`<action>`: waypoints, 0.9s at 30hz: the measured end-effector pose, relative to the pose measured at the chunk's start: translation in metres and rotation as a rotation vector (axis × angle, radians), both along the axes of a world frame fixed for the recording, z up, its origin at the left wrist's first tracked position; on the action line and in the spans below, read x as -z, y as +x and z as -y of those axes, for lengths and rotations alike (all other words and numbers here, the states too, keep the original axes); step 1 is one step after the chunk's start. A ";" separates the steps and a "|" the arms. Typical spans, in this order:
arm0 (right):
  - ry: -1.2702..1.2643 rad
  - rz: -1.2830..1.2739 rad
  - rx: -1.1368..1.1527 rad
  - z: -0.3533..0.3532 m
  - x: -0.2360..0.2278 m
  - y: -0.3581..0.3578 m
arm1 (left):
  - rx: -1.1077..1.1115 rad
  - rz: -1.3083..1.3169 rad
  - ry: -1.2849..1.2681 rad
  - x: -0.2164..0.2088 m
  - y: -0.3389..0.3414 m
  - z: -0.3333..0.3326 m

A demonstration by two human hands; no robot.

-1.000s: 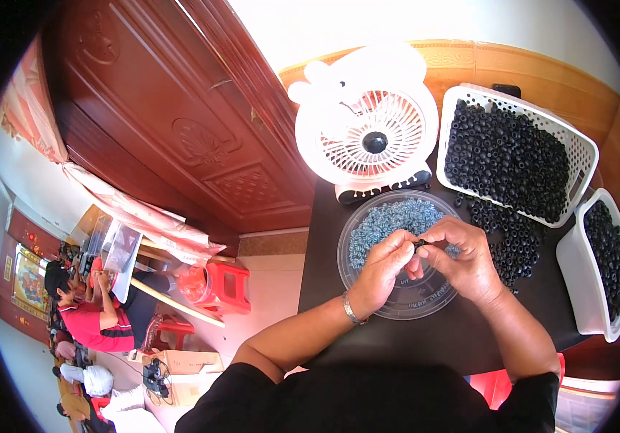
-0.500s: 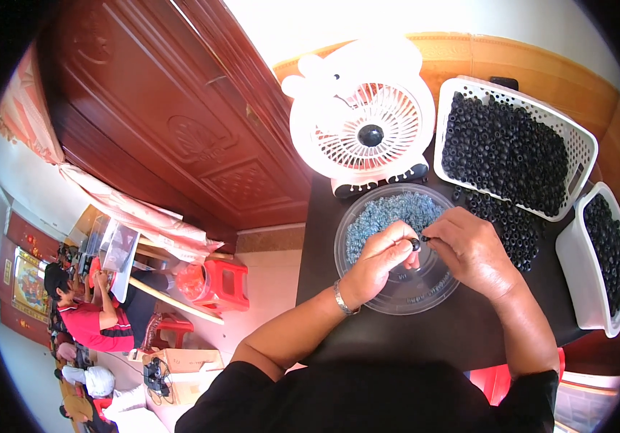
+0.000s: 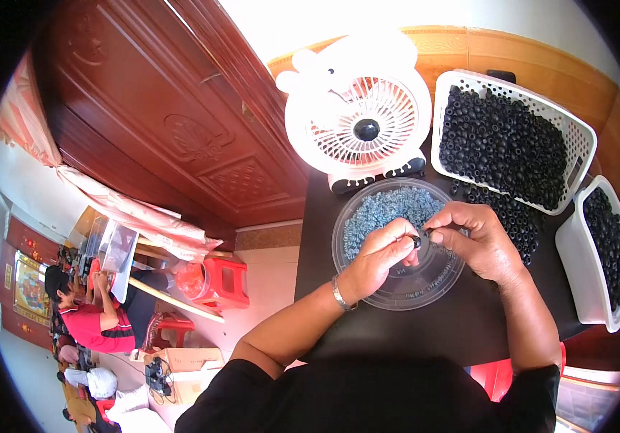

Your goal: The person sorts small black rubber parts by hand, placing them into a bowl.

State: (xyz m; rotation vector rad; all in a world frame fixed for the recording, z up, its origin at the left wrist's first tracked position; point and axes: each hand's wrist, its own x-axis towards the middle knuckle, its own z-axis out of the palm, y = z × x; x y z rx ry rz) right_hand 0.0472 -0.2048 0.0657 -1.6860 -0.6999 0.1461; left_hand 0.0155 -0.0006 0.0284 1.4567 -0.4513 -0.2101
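Note:
Over a round clear plastic tub [image 3: 396,299], my left hand [image 3: 382,252] pinches a small round black part [image 3: 416,242] between thumb and fingers. Close beside it, my right hand [image 3: 479,242] holds thumb and forefinger together around something tiny and dark, too small to make out. The two sets of fingertips are a short gap apart. Small bluish see-through pieces [image 3: 389,206] fill the far side of the tub. Loose black hollow parts [image 3: 516,224] lie on the dark table to the right of my right hand.
A white perforated basket [image 3: 577,155] of black parts stands at the far right, and a second white bin [image 3: 577,263] of them nearer. Behind the tub is a white animal-shaped fan [image 3: 357,119]. At left, another person [image 3: 93,317] sits by a table and red stools [image 3: 225,281].
My right hand has turned and opened out a little to the right, its thumb and forefinger still close together. My left hand stays nearly in place with the black part. The view has shifted slightly.

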 end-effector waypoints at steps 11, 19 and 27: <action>-0.150 0.265 -0.033 0.000 -0.003 0.001 | 0.037 0.024 0.161 -0.006 -0.002 0.000; -0.154 0.227 -0.079 0.001 -0.005 0.000 | 0.053 0.013 0.163 -0.005 -0.003 0.000; 0.068 -0.368 -0.150 0.004 0.005 0.005 | 0.051 0.024 0.142 -0.004 -0.003 0.003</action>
